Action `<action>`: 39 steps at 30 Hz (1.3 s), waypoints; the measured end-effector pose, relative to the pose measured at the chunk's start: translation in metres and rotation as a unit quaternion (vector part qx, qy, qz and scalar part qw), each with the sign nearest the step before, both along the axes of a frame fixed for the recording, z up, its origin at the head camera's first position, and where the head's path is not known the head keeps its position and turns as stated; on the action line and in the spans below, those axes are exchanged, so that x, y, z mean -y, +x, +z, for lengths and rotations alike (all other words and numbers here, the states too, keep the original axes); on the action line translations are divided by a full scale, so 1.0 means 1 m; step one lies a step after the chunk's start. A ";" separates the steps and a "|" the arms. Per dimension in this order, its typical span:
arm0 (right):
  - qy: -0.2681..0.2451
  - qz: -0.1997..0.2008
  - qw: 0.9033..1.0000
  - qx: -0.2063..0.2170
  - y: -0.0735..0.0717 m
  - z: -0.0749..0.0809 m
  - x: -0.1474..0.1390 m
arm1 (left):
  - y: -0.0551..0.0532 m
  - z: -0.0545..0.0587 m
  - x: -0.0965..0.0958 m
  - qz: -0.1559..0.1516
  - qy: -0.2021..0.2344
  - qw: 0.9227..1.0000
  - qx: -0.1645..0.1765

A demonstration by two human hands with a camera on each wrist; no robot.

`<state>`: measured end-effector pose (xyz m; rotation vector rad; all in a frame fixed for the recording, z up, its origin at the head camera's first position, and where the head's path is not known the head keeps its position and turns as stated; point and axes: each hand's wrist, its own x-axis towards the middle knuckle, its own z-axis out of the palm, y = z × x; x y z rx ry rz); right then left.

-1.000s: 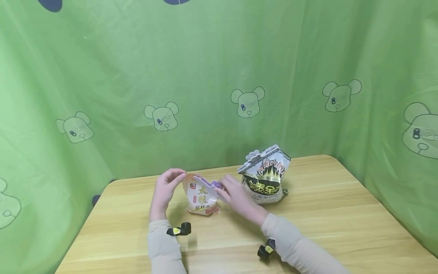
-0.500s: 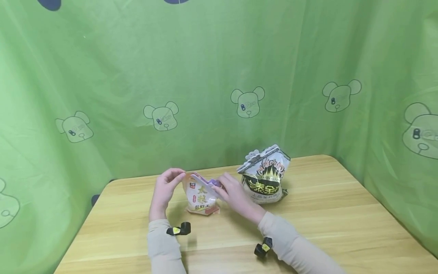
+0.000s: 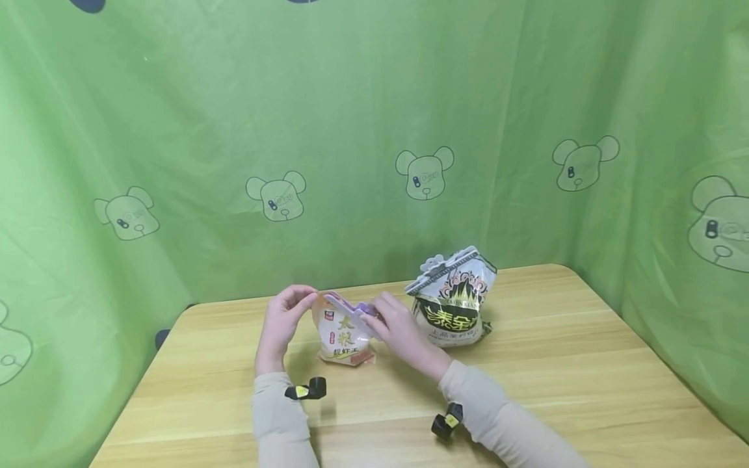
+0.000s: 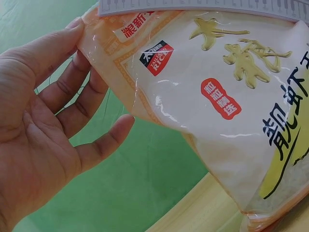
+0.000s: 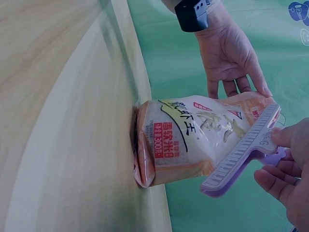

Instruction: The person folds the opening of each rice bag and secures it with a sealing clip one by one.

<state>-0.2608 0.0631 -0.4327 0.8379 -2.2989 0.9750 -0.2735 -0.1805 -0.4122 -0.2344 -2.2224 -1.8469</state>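
Observation:
A small rice bag [image 3: 344, 333], white and orange with gold lettering, stands on the table. My left hand [image 4: 43, 111] pinches its upper left corner between thumb and fingers. My right hand [image 5: 289, 169] grips the handle of a purple bag clip [image 5: 241, 150], thumb on one side and fingers on the other. The clip's long ruler-marked bar [image 4: 203, 6] lies slantwise across the bag's top. In the head view the right fingers partly cover the clip's handle.
A larger white and black rice bag [image 3: 456, 305] stands right of my right hand, with a grey clip [image 3: 441, 270] along its top. Behind the wooden table [image 3: 562, 390] hangs a green curtain [image 3: 351, 130] with bear outlines. Each wrist carries a black camera [image 3: 447, 420].
My right hand has shifted slightly left and up with the purple clip, whose bar now reaches nearer the bag's upper left corner. The left hand keeps its pinch on the corner.

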 end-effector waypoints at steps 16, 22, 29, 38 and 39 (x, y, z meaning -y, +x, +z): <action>-0.020 0.005 0.998 0.058 0.001 0.008 0.010 | 0.001 -0.001 -0.001 0.003 0.004 1.000 0.000; -0.020 -0.004 0.996 0.088 -0.001 0.011 0.009 | -0.001 0.000 -0.001 0.006 0.002 1.000 0.002; -0.021 -0.007 0.995 0.093 -0.002 0.011 0.008 | -0.001 0.002 -0.003 0.010 -0.013 1.000 0.000; -0.023 -0.010 0.996 0.088 -0.008 0.012 0.011 | -0.001 0.004 -0.004 0.025 0.001 1.000 -0.011; -0.024 -0.012 0.996 0.087 -0.009 0.012 0.011 | -0.001 0.004 -0.004 0.027 0.001 1.000 -0.011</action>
